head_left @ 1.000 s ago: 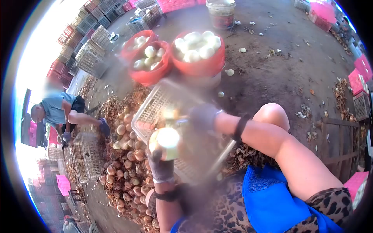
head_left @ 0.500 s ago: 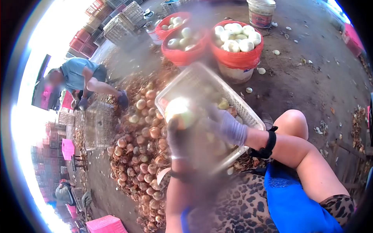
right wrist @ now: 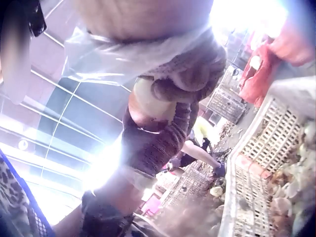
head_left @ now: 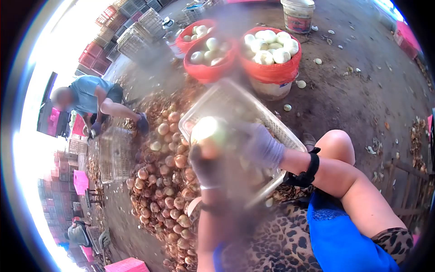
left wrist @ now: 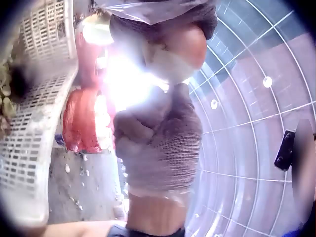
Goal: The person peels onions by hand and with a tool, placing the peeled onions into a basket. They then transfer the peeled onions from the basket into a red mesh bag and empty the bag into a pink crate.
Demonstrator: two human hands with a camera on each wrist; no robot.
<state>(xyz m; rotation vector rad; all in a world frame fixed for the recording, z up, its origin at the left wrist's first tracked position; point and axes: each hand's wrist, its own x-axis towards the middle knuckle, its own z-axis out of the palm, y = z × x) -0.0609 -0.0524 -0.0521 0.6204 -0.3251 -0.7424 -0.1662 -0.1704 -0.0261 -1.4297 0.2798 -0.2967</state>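
My gloved left hand (head_left: 206,170) grips a partly peeled onion (head_left: 209,138) from below, its fingers curled round it. Pale flesh shows on one side of the onion and brown-orange skin on another, with strong glare over the top in the head view. The gloved right hand (head_left: 263,147) meets the onion from the other side; in the right wrist view its bent fingers (right wrist: 190,79) lie against the pale part. Whether those fingers also hold a tool, I cannot tell. Beneath both hands is a white plastic crate (head_left: 285,132) with onions and peel inside.
A heap of brown-skinned onions (head_left: 170,195) lies left of the crate. Beyond it stand red-lined buckets (head_left: 272,71) of peeled onions and a white pail (head_left: 298,16). A seated person (head_left: 93,93) works at far left beside another crate (head_left: 115,156).
The head view has swung, shifting the whole scene in frame. My right hand has come in against the onion from slightly farther off. The onion has turned in my left hand, brown side lower now.
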